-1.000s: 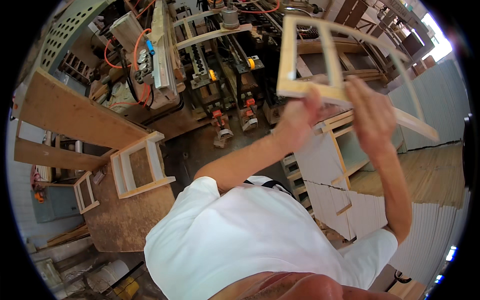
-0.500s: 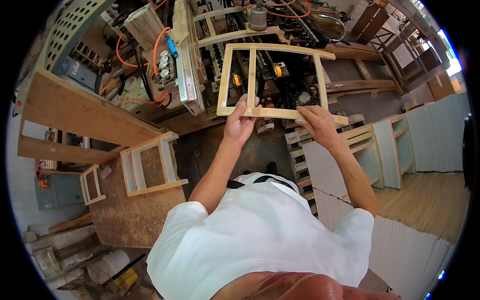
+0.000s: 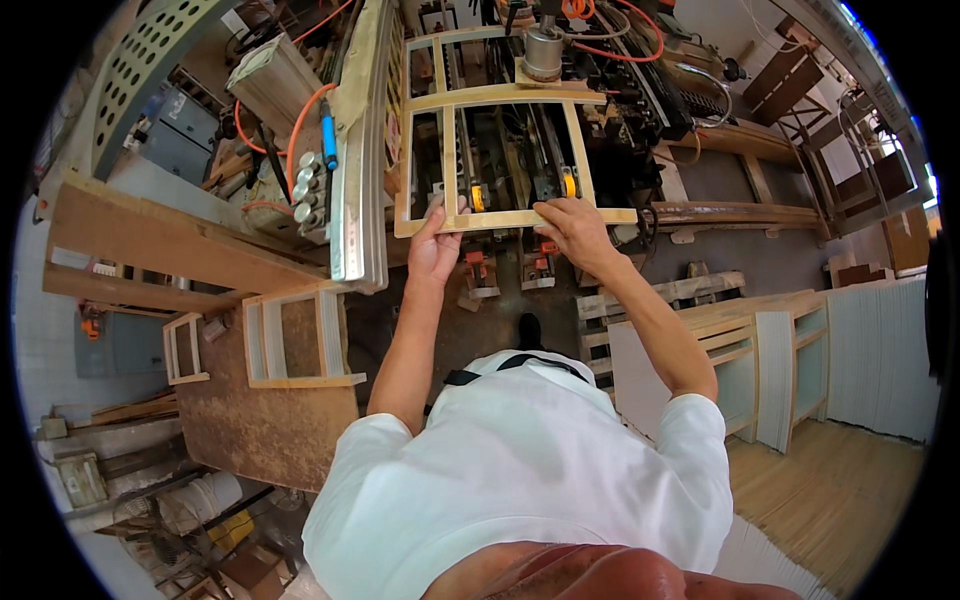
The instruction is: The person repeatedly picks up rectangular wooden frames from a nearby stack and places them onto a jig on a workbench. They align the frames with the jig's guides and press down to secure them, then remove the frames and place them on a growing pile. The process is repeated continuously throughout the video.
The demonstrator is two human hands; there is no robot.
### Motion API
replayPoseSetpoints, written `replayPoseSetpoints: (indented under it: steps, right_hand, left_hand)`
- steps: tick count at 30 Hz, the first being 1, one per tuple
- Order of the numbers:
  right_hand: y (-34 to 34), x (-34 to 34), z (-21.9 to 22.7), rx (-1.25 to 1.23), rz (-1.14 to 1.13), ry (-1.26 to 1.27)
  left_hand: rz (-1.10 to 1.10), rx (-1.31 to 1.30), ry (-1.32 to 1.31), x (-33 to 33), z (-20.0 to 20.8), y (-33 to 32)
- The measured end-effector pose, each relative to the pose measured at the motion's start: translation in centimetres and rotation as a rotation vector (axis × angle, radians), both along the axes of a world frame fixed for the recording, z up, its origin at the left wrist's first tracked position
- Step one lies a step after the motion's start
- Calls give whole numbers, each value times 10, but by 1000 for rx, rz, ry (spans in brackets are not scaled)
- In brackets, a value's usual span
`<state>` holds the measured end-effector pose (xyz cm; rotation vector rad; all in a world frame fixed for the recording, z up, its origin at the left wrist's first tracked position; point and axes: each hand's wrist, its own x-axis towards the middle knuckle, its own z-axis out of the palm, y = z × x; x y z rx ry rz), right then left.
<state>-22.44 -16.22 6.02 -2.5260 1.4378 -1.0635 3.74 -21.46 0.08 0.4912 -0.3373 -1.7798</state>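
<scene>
A pale wooden frame point(image 3: 505, 219) with an inner crossbar near its left end lies level over the machine point(image 3: 520, 150). My left hand point(image 3: 435, 250) grips its near rail close to the left corner, thumb over the edge. Further right, my right hand point(image 3: 580, 232) is closed on the same rail, fingers over the top. The frame's left end is close to the machine's long metal fence point(image 3: 358, 215). Its far rail meets a second wooden frame point(image 3: 440, 65) sitting deeper in the machine, under a metal cylinder point(image 3: 543, 52).
At left, more wooden frames point(image 3: 308, 381) stand on a brown board point(image 3: 265, 430). To the right are a pallet point(image 3: 690, 290), stacked pale panels point(image 3: 870, 360) and further frames point(image 3: 740, 375). An orange air hose point(image 3: 295, 140) and a blue air gun point(image 3: 329, 140) hang by the fence.
Both hands have moved the frame left and forward. It now lies in line with the machine's fence, against the frame behind it, and my right hand grips nearer the left one.
</scene>
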Motion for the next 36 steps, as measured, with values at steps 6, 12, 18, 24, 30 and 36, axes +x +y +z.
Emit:
replayPoseSetpoints:
  steps: [6, 12, 18, 24, 30, 36]
  right_hand:
    - [-26, -13, -5, 33, 95, 4]
    - [-28, -19, -2, 101, 111, 26]
    - [-51, -23, 4, 71, 125, 19]
    - [-111, -16, 9, -119, 34, 174]
    - [-181, -1, 32, -311, -24, 635]
    - [-253, 19, 40, -311, -9, 880]
  left_hand:
    - [41, -14, -15, -6, -6, -14]
    - [76, 35, -56, -9, -5, -13]
    - [67, -4, -71, -12, 2, -30]
    - [120, -12, 72, -26, 5, -99]
    - [260, 121, 87, -49, 26, -147]
    - [229, 75, -40, -41, 21, -201]
